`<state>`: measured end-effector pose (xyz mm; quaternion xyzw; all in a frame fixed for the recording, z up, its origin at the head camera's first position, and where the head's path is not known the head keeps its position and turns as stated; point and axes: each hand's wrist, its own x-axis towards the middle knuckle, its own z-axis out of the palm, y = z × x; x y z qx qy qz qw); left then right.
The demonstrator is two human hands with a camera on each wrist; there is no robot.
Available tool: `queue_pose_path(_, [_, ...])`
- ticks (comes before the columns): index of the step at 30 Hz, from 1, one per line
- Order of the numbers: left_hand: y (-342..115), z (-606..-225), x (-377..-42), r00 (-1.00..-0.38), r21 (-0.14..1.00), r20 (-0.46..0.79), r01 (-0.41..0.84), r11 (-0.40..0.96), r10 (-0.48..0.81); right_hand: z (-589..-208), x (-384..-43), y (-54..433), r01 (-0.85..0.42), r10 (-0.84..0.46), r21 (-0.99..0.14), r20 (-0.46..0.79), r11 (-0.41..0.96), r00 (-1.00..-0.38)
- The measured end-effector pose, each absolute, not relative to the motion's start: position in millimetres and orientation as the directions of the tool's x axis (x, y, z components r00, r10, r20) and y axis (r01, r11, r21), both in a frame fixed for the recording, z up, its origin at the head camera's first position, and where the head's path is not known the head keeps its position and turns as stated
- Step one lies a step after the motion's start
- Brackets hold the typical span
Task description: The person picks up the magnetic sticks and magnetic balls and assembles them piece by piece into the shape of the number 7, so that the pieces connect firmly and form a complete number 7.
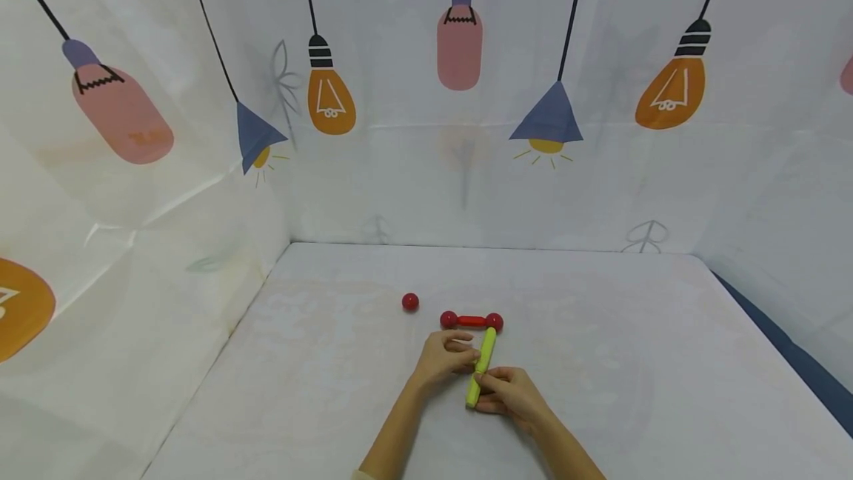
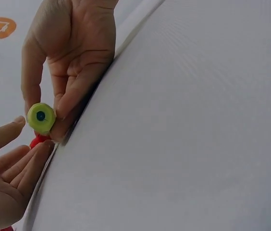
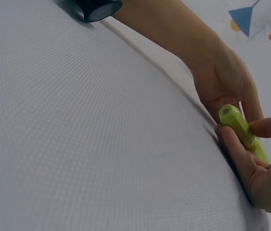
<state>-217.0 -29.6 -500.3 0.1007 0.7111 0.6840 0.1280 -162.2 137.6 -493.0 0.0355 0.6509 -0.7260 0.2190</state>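
Two yellow-green magnetic sticks [image 1: 489, 347] lie end to end in one line, with a joint between my hands. My right hand [image 1: 516, 397] pinches the nearer stick [image 3: 239, 127] between thumb and fingers. At the joint, my left hand [image 1: 443, 356] holds the sticks from the left, thumb and fingertips on their side. The far end meets a red ball [image 1: 494, 321]. A red stick [image 1: 472, 321] links that ball to another red ball [image 1: 449, 319]. In the left wrist view, the near stick's round end [image 2: 41, 117] shows a dark centre.
A loose red ball [image 1: 409, 302] sits on the white table [image 1: 600, 347], left of and behind the joined pieces. A white sheet [image 1: 400, 184] printed with lamps hangs behind the table and along its left side. A dark cylindrical object [image 3: 101, 8] shows in the right wrist view.
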Motion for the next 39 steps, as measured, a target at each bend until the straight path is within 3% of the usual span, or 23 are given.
queue_pose_path(4, [-43,-496,-222,-0.979,1.000,0.017,0.016,-0.009,0.204,-493,-162,137,0.372,-0.258,-0.927,-0.347,-0.053,-0.902])
queue_pose_path(7, [-52,-493,-228,-0.991,0.990,0.136,0.136,0.026,-0.017,-493,-161,137,0.377,-0.252,-0.925,-0.354,-0.050,-0.901])
queue_pose_path(11, [-62,-492,-238,-0.897,0.943,0.306,0.240,0.229,-0.319,-492,-161,137,0.376,-0.255,-0.925,-0.352,-0.051,-0.900])
queue_pose_path(14, [-69,-494,-246,-0.834,0.911,0.361,0.221,0.348,-0.416,-492,-160,138,0.375,-0.258,-0.926,-0.352,-0.049,-0.900])
queue_pose_path(16, [-73,-496,-252,-0.827,0.901,0.362,0.192,0.389,-0.431,-491,-160,138,0.379,-0.256,-0.924,-0.357,-0.043,-0.899])
queue_pose_path(21, [-79,-500,-261,-0.875,0.899,0.301,0.127,0.420,-0.379,-490,-160,138,0.385,-0.249,-0.923,-0.366,-0.030,-0.897])
queue_pose_path(39, [-75,-508,-290,-0.915,0.792,0.352,0.178,0.584,-0.198,-489,-160,138,0.397,-0.248,-0.917,-0.376,-0.042,-0.893])
